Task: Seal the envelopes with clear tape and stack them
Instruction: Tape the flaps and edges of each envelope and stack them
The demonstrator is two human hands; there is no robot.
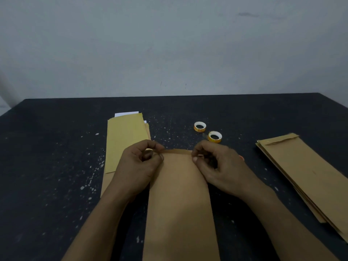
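Note:
A long brown envelope [180, 200] lies lengthwise on the black table [47, 166] in front of me. Its flap [178, 151] is folded over at the far end. My left hand [140, 164] pinches the flap's left corner with curled fingers. My right hand [214, 164] pinches the flap's right corner. Two small rolls of clear tape [200, 126] [214, 137] stand just beyond the envelope, apart from both hands. A pile of envelopes [124, 142] lies to the left, partly under my left wrist. Another stack of brown envelopes [308, 176] lies at the right.
A white sheet [126, 113] sticks out from under the left pile's far end. A pale wall [169, 44] rises behind the table's far edge. Small white specks dot the table top.

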